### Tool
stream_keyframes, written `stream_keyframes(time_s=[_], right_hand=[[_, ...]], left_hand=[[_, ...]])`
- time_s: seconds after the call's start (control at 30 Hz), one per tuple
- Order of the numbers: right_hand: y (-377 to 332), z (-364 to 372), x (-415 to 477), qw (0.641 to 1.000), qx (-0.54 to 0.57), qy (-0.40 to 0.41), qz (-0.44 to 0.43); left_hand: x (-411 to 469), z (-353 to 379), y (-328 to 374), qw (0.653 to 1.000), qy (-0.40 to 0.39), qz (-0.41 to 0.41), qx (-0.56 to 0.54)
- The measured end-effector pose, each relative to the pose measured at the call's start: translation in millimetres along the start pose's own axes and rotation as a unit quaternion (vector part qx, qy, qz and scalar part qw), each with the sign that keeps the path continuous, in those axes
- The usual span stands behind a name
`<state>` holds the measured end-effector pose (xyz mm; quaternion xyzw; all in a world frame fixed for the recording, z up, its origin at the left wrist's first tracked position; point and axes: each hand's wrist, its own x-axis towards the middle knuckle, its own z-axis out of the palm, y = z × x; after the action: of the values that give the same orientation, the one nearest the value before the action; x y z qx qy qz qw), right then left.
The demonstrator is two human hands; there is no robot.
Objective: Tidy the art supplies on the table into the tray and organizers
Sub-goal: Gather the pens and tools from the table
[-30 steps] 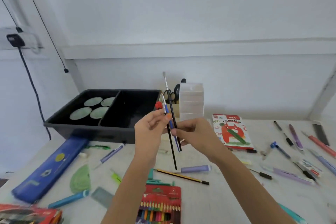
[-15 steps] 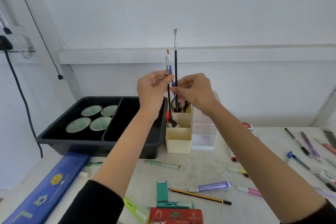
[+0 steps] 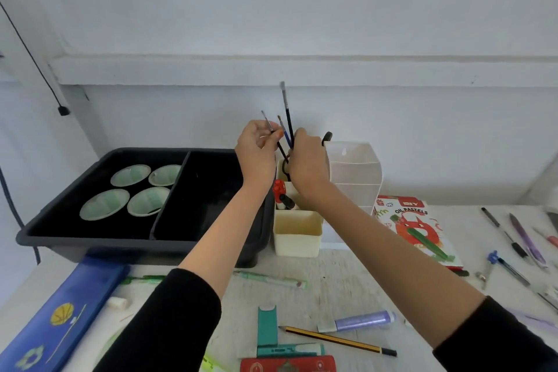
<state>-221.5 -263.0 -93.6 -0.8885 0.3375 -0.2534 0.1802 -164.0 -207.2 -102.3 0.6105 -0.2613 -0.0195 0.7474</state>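
Above the cream organizer (image 3: 297, 234), just right of the black tray (image 3: 90, 238), a thin brush (image 3: 267, 120) is being pinched by the left hand (image 3: 256, 151), while two longer brushes (image 3: 288, 118) are being gripped upright by the right hand (image 3: 306, 157), their lower ends seemingly reaching into its rear compartment.

Three thin paintbrushes (image 3: 287, 118) point bristles-up over the cream organizer's (image 3: 297, 235) back compartment, the shortest leaning left. The black tray (image 3: 90, 238) sits just left of it.

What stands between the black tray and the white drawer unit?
Head view: a cream cup with a red-capped item inside; the left hand and right hand grip brushes above it.
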Motion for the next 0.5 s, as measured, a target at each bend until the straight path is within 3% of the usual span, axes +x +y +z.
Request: stream_keyframes(time_s=[0.2,0.3,0.5], right_hand=[[9.8,27.6,2.3,0.996,-0.049,-0.076,0.027],[12.7,30.2,1.3,0.995,-0.058,-0.077,0.031],[11.7,32.5,2.9,0.993,-0.044,-0.109,0.031]], left_hand=[[1.5,-7.8,-22.8,0.995,-0.045,-0.037,0.078],[2.4,-10.7,-30.6,0.986,-0.082,-0.073,0.128],[-3.9,-14.6,-30.5,0.972,-0.148,-0.125,0.130]])
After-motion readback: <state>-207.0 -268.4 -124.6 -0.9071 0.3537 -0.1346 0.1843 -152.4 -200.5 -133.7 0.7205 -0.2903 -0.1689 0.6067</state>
